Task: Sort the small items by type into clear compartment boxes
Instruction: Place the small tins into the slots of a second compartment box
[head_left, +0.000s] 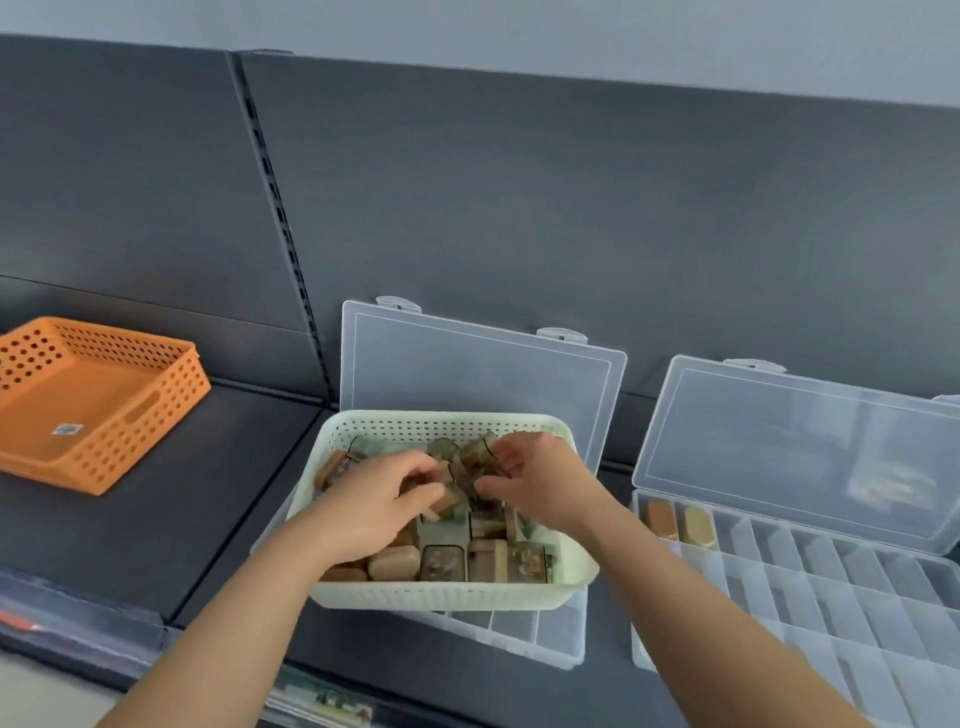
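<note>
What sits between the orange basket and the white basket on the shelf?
Nothing: the head view shows only bare dark shelf between the orange basket and the white basket.

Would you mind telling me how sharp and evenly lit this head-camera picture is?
Head view: soft, even light with faint shadows; wide-angle bending tilts the shelf; slight blur on the left hand, the right hand and the items in the pale basket; mild glare on the right box lid.

1. We see small tan and clear-cased items (441, 558) heaped in a pale green basket (447, 592).
2. Two open clear compartment boxes: one (540, 636) beneath the basket, another (810, 587) holding two pieces.
</note>
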